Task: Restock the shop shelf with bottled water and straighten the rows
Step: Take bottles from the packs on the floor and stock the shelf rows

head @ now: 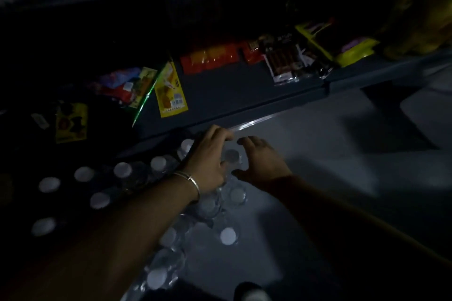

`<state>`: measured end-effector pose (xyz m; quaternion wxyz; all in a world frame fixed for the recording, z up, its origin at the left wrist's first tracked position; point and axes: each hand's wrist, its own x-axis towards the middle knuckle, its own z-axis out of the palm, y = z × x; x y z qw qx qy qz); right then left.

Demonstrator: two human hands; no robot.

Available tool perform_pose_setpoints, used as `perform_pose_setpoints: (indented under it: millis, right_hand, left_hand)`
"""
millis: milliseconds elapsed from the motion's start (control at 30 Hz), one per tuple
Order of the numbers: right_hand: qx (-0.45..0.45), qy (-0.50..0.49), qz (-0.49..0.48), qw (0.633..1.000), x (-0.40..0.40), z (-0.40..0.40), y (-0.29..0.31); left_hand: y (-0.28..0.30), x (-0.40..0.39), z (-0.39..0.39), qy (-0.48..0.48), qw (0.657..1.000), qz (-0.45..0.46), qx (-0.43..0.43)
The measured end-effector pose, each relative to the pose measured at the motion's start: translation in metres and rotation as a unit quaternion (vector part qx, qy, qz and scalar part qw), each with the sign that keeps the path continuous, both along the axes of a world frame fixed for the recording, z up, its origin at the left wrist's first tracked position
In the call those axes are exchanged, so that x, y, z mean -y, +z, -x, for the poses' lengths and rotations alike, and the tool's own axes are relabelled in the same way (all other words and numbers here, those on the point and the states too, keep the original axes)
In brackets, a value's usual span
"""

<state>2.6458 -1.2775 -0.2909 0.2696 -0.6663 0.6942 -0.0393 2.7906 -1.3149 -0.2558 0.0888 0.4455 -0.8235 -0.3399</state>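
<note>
Location: at the dim grey lower shelf (281, 203), below the upper shelf of coloured snack packets (171, 90).
Task item: one clear plastic water bottle with a white cap (231, 155), upright between both hands at the far end of the row of clear white-capped bottles (159, 164).
Left hand: left hand (208, 161), silver bangle (189, 179) at the wrist, palm down, fingers curled over the bottle's far and left side, gripping it.
Right hand: right hand (261, 161), fingers arched toward the bottle's right side, thumb low near its shoulder; firm contact cannot be confirmed in the dark frame.
Hand spacing: close together, separated only by the bottle.
Procedure (judgement): keep the bottle vertical, seat its base flat, then slide it against its neighbour so caps align.
Caution: loose bottles nearer the viewer may topple if nudged.
</note>
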Motion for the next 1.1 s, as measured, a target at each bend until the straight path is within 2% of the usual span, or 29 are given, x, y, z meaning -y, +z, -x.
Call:
perform_pose_setpoints:
  millis: [267,433,567,700,800,933,1100]
  right_hand:
    - [0.059,-0.085,-0.049,0.993,0.012,-0.014,-0.07]
    - [0.092,-0.114,-0.063,0.987,0.017,-0.015,-0.075]
    - [0.095,-0.123,-0.035,0.987,0.019,-0.012,-0.05]
    - [0.115,-0.1,-0.007,0.988,0.022,-0.003,0.014]
    - [0.117,-0.056,0.014,0.991,0.025,0.004,0.081]
    - [0.092,-0.023,0.04,0.995,0.029,0.014,0.196]
    - [0.088,0.042,0.092,0.991,0.03,0.016,0.385]
  left_hand:
    - [-0.057,0.013,-0.008,0.0,1.0,-0.014,0.014]
    - [-0.066,0.015,-0.01,-0.011,0.999,-0.026,0.026]
    - [-0.049,0.017,-0.008,-0.015,0.999,-0.03,0.032]
    - [0.0,0.02,-0.001,-0.01,0.999,-0.03,0.012]
    - [0.062,0.026,0.007,-0.01,1.0,-0.02,-0.008]
    - [0.178,0.033,0.008,-0.039,0.999,-0.01,-0.028]
    - [0.354,0.038,-0.004,-0.074,0.997,0.009,-0.033]
